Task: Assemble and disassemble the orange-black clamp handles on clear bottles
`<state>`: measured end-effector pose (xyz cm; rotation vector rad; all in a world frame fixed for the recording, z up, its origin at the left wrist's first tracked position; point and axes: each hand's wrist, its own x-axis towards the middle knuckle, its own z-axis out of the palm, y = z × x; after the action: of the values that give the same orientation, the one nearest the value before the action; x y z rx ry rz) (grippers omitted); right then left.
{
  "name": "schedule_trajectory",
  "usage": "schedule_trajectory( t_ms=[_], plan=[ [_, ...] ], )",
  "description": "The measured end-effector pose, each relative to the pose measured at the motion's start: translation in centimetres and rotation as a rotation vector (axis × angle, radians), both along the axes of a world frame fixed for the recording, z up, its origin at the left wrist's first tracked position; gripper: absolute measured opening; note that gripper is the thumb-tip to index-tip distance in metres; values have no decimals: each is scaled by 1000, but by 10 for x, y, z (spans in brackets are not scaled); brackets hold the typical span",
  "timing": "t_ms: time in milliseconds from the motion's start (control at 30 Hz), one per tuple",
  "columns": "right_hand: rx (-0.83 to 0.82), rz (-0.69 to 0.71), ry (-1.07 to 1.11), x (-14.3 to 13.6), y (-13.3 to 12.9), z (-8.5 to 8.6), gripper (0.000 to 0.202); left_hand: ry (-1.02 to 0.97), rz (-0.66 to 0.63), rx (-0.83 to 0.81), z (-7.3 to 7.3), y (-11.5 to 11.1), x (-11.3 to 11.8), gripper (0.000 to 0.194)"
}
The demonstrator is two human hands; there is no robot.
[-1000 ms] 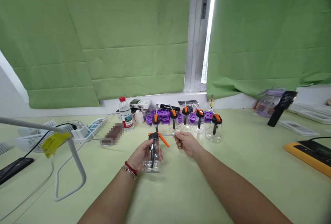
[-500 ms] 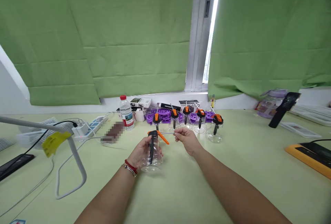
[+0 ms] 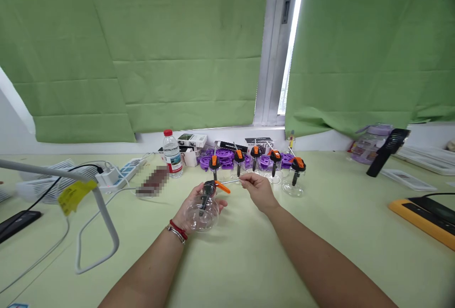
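My left hand (image 3: 192,206) is wrapped round a clear, wide-based container (image 3: 202,215) with a black top and black inner piece. It is tilted, its round base turned towards me. From its black top an orange lever (image 3: 222,187) sticks out to the right. My right hand (image 3: 259,190) is closed, thumb and fingers pinching the outer end of a thin metal rod (image 3: 231,182) that reaches to the black top. Behind my hands, several similar containers (image 3: 295,180) stand in a row with orange-and-black tops and upward-slanting rods.
Purple plastic pieces (image 3: 224,158) and small boxes (image 3: 192,140) lie along the wall. A red-capped water bottle (image 3: 173,154) and a power strip (image 3: 124,175) are to the left. At right are a black-handled brush-like tool (image 3: 387,152) and an orange-and-black device (image 3: 423,220). A grey bent tube (image 3: 106,222) stands front left.
The held container has tipped so its base faces me more. Its orange lever now points more level. My right hand stays pinched on the rod.
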<state>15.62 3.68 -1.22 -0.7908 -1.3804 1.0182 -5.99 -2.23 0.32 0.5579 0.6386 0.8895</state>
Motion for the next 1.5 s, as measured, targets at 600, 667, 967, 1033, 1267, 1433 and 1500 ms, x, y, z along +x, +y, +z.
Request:
schedule_trajectory(
  t_ms=[600, 667, 967, 1033, 1267, 1433, 1500],
  plan=[
    [-54, -28, -678, -20, 7, -31, 6, -94, 138, 258, 10, -3, -11, 29],
    [-46, -33, -700, -25, 6, -33, 7, -89, 117, 278, 10, -5, -9, 30],
    [-152, -53, -542, -9, 12, -25, 26, -5, 151, 294, 10, -10, -3, 27],
    [-202, -26, -449, -5, 4, -12, 36, 23, 182, 319, 11, -11, -1, 27],
    [-324, 453, -196, -13, -33, 35, 47, 45, 116, 449, 8, -20, 15, 22],
    [-296, 356, -260, -1, -30, 46, 50, -2, 156, 536, 11, -25, 20, 31],
    [-318, 399, -285, 3, -29, 43, 50, -39, 229, 538, 13, -25, 19, 29]
  ],
)
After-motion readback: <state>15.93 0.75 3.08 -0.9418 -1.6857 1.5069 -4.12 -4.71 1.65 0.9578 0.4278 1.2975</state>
